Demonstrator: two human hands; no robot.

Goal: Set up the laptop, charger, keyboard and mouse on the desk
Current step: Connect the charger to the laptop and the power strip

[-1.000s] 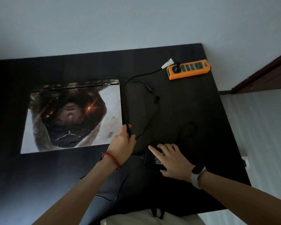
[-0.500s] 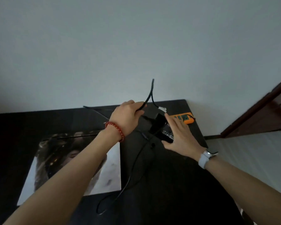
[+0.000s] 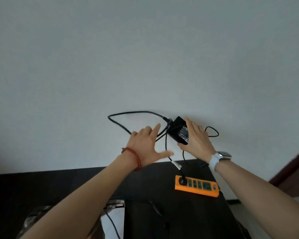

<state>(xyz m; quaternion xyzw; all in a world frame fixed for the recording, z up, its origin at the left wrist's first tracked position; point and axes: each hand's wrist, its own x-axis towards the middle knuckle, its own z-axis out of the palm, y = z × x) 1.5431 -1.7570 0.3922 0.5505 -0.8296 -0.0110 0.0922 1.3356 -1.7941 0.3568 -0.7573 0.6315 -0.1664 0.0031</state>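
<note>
A dark wooden desk (image 3: 76, 187) carries a closed picture-skinned laptop (image 3: 113, 219) and an orange power strip (image 3: 197, 186). Above its far edge, the right hand (image 3: 198, 138) grips a black rectangular charger brick (image 3: 179, 130); the left hand (image 3: 145, 145) is spread open beside its black cable (image 3: 136, 112).

Charger brick held up above the desk's far edge

The charger brick (image 3: 179, 131) lies against the right hand's (image 3: 198, 140) fingers (image 3: 190, 125); its cable (image 3: 136, 112) loops left past the left hand's (image 3: 146, 144) fingertips (image 3: 157, 126). Below both hands the power strip (image 3: 197, 186) sits on the desk (image 3: 145, 183), the laptop (image 3: 114, 219) nearer, under the left forearm.
</note>
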